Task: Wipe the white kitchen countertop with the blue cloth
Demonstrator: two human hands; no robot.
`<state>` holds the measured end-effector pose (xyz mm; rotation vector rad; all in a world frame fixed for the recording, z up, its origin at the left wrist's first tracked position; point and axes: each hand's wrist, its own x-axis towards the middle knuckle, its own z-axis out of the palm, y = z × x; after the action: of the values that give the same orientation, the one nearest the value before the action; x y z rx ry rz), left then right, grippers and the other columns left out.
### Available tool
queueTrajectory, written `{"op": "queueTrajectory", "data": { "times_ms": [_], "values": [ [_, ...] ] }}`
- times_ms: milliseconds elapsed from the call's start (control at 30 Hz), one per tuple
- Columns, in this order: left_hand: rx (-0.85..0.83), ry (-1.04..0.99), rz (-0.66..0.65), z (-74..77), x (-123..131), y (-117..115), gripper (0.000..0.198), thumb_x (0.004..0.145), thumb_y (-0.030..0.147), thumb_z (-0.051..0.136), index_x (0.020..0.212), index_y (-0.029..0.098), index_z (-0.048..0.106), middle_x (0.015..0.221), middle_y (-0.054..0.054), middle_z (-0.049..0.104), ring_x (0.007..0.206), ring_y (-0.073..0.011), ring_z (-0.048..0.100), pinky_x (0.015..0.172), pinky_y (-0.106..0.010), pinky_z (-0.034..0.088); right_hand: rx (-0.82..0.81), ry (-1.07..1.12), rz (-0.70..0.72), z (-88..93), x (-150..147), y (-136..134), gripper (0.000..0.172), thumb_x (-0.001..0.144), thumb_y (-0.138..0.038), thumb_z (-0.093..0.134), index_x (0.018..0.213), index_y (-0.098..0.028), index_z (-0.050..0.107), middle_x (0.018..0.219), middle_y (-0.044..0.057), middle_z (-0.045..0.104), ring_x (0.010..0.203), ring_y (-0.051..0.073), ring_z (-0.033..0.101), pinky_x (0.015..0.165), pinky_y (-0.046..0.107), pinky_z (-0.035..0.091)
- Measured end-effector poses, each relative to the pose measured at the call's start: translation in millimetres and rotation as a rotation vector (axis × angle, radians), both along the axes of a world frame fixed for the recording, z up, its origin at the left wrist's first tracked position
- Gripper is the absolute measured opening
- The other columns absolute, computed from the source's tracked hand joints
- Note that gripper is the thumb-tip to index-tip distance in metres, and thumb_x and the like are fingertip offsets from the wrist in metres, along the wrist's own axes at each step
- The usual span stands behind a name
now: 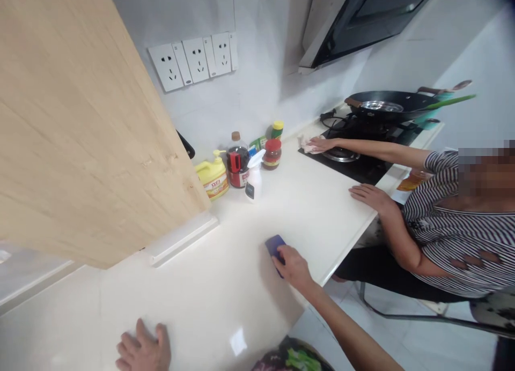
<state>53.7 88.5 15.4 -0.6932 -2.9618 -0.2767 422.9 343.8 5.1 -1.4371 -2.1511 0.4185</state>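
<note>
One flat, blue, rectangular pad (274,243), head view: gripped betw. thumb & fingers of R hand (296,268), held on glossy white countertop (193,306). L hand (145,350): laid palm-down on same, fingers apart, nothing held. Placed beyond pad: white plastic spray bottle (254,182), yellow plastic pump bottle (216,179), dark-liquid bottle w/ brown cap (236,159), red-lidded jar (272,155). At R: pale crumpled cloth (306,147), held by co-worker's hand (321,143) at corner of black glass hob (356,168).

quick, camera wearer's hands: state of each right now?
Left hand: open, fingers spread, on the white countertop.
Right hand: closed, holding a blue pad on the countertop.
</note>
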Motion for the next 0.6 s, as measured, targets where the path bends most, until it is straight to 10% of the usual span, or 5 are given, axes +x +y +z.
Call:
{"op": "queueTrajectory", "data": {
  "times_ms": [133,267,600],
  "values": [
    [0.006,0.012,-0.010,1.7,2,-1,0.074,0.088,0.057,0.020,0.140,0.009,0.042,0.147,-0.027,0.034,0.142,-0.0386,0.024,0.110,-0.058,0.025,0.021,0.015,0.174,7.9,-4,-5,0.037,0.097,-0.034,0.031,0.112,-0.025,0.063,0.106,0.007,0.069,0.099,0.021,0.063,0.086,0.035,0.052],
    [0.019,0.019,-0.008,-1.1,1,-3,0.073,0.088,0.057,0.021,0.141,0.010,0.042,0.149,-0.026,0.033,0.143,-0.0381,0.023,0.110,-0.059,0.025,0.170,-0.167,0.328,5.2,-2,10,0.052,0.097,-0.033,0.031,0.147,-0.019,0.038,0.150,0.009,0.044,0.143,0.026,0.031,0.115,0.048,0.031],
    [0.004,0.059,0.007,-7.7,-1,-2,0.071,0.090,0.054,0.019,0.142,0.011,0.041,0.150,-0.026,0.032,0.144,-0.0381,0.022,0.111,-0.059,0.026,0.185,-0.273,0.224,-35.8,-30,14,0.070,0.095,-0.039,0.034,0.156,-0.017,0.008,0.161,0.011,0.017,0.148,0.033,0.016,0.117,0.058,0.022]
  ]
}}
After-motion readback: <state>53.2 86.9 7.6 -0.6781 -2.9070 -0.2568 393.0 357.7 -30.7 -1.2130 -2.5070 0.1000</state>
